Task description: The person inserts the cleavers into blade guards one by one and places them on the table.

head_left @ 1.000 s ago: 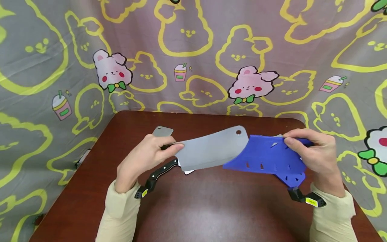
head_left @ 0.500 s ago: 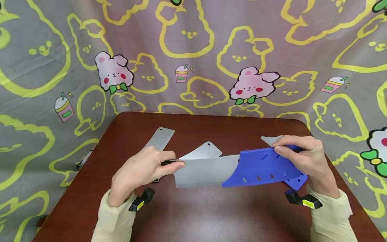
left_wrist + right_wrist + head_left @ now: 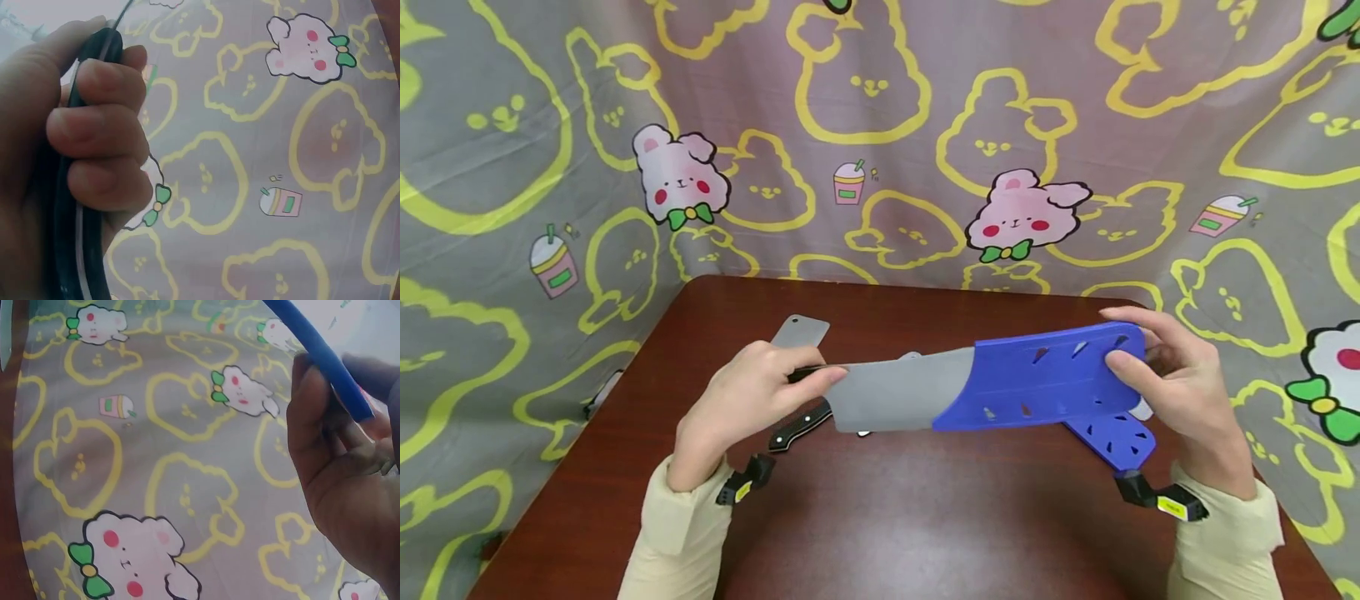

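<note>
My left hand [image 3: 752, 396] grips the black handle [image 3: 84, 250] of a cleaver [image 3: 895, 396] held above the table. Its wide grey blade points right, and the far part is hidden inside a blue blade guard [image 3: 1045, 375] with small triangular holes. At the guard's right end, my right hand [image 3: 1183, 387] pinches it, thumb on the near face and fingers behind. In the left wrist view, curled fingers [image 3: 103, 134] wrap the handle. The right wrist view shows the guard's edge [image 3: 325, 362] between thumb and fingers.
Behind my left hand lies another cleaver [image 3: 802, 332]. A riveted black knife handle [image 3: 801, 427] shows below the held blade, the rest mostly hidden. A second blue guard [image 3: 1116, 440] lies under the right hand on the brown table [image 3: 925, 525]. A patterned curtain [image 3: 895, 100] encloses the back.
The blade has gone from the guard's mouth to deeper inside it. Both hands dipped, then rose. My right hand has shifted its grip to the guard's far end.
</note>
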`<state>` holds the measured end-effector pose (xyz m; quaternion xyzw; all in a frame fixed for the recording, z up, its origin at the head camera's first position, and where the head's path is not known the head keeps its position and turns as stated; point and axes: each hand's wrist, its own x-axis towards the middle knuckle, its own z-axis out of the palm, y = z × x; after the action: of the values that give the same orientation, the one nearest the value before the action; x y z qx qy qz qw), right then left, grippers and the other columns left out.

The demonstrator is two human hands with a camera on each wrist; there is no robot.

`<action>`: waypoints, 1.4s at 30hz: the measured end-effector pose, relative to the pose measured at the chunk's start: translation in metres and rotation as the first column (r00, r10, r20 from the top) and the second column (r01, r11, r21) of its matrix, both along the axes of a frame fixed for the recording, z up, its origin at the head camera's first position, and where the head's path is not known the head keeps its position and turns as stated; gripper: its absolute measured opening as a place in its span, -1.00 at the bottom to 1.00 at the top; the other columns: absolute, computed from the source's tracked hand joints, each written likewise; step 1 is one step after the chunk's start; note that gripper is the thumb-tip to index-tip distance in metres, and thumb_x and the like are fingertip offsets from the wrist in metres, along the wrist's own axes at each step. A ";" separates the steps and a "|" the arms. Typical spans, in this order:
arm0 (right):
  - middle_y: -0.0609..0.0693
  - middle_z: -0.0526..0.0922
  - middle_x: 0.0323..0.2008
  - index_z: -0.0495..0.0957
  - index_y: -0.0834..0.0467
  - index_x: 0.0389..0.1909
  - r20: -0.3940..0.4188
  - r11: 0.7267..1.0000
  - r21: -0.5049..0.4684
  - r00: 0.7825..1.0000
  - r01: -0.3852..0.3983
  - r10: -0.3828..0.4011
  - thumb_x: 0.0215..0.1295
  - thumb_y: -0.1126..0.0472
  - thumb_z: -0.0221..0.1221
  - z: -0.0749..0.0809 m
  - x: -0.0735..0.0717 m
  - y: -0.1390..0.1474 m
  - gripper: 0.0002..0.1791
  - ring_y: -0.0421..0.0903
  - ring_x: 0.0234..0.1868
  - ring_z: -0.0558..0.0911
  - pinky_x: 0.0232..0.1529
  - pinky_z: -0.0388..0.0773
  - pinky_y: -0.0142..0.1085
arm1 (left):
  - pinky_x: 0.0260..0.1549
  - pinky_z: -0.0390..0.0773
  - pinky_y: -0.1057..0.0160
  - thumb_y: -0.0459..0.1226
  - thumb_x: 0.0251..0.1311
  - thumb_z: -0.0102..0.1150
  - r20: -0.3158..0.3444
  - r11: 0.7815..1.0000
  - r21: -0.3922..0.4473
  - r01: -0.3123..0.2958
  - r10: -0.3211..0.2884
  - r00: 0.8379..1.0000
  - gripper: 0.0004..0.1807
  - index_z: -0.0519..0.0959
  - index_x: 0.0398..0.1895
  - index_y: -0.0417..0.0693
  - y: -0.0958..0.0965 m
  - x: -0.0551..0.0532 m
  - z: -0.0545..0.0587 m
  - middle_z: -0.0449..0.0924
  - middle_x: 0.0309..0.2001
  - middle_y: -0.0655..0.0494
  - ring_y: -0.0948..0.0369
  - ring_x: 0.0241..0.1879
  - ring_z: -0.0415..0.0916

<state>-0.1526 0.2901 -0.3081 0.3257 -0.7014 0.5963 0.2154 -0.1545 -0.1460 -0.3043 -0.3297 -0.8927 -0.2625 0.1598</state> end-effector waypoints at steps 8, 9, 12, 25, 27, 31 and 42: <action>0.09 0.59 -0.18 0.22 0.47 0.31 -0.059 0.980 -0.171 0.994 -0.101 0.092 0.25 0.63 -0.02 -0.005 -0.010 -0.020 -0.43 -0.16 -0.26 0.70 -0.32 0.64 -0.45 | -0.66 0.17 0.42 -0.02 0.33 0.18 0.046 0.999 0.029 0.036 -0.037 0.998 -0.67 0.43 -0.60 0.17 0.002 -0.010 -0.007 0.12 -0.72 0.38 0.46 -0.75 0.05; 0.09 0.58 -0.18 0.23 0.47 0.30 -0.070 0.979 -0.181 0.994 -0.095 0.084 0.25 0.63 -0.01 -0.006 -0.011 -0.021 -0.44 -0.16 -0.27 0.69 -0.33 0.64 -0.46 | -0.66 0.16 0.42 -0.01 0.32 0.18 0.036 0.999 0.027 0.031 -0.032 0.999 -0.65 0.41 -0.61 0.17 0.003 -0.010 -0.007 0.11 -0.73 0.38 0.45 -0.75 0.04; 0.08 0.56 -0.20 0.25 0.46 0.28 -0.085 0.979 -0.179 0.993 -0.095 0.081 0.26 0.61 0.00 -0.007 -0.010 -0.023 -0.47 -0.18 -0.33 0.68 -0.41 0.63 -0.46 | -0.67 0.14 0.42 -0.01 0.31 0.19 0.017 1.000 0.021 0.014 -0.014 1.000 -0.62 0.37 -0.64 0.16 0.003 -0.010 -0.007 0.09 -0.73 0.37 0.45 -0.75 0.02; 0.07 0.55 -0.28 0.29 0.46 0.23 -0.063 0.983 -0.178 0.997 -0.052 0.042 0.24 0.62 0.00 -0.007 -0.007 -0.024 -0.50 -0.17 -0.44 0.67 -0.55 0.59 -0.44 | -0.67 0.13 0.40 0.04 0.30 0.19 0.038 1.000 0.008 -0.014 0.014 0.999 -0.58 0.34 -0.66 0.15 0.009 -0.012 -0.009 0.08 -0.73 0.36 0.43 -0.73 0.06; 0.08 0.55 -0.26 0.30 0.46 0.23 -0.056 0.981 -0.189 0.998 -0.052 0.042 0.23 0.64 -0.01 -0.006 -0.006 -0.023 -0.50 -0.16 -0.38 0.68 -0.47 0.62 -0.43 | -0.69 0.10 0.39 0.06 0.30 0.17 0.047 1.000 0.005 -0.020 0.019 0.999 -0.58 0.34 -0.65 0.16 0.011 -0.013 -0.009 0.06 -0.74 0.36 0.43 -0.73 0.04; 0.09 0.56 -0.25 0.31 0.46 0.22 -0.054 0.975 -0.210 0.997 -0.067 0.057 0.22 0.65 -0.03 -0.003 -0.004 -0.026 -0.49 -0.15 -0.34 0.69 -0.40 0.64 -0.42 | -0.71 0.04 0.39 0.06 0.28 0.20 0.045 0.999 0.015 -0.035 0.035 0.998 -0.57 0.32 -0.66 0.16 0.013 -0.010 -0.010 0.02 -0.74 0.37 0.44 -0.75 -0.01; -0.07 0.65 -0.23 0.27 0.39 0.21 0.000 0.999 0.051 1.000 -0.019 0.019 0.24 0.59 0.07 -0.025 0.001 -0.079 -0.50 -0.23 -0.35 0.76 -0.46 0.65 -0.37 | -0.66 -0.04 0.43 0.00 0.32 0.17 0.016 0.996 0.031 0.082 -0.083 0.996 -0.54 0.26 -0.66 0.08 0.043 -0.007 -0.019 -0.01 -0.72 0.36 0.46 -0.71 -0.12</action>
<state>-0.1513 0.2113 -0.3330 0.3380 -0.7131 0.5803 0.2015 -0.1614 -0.1027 -0.3237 -0.3616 -0.8756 -0.2851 0.1461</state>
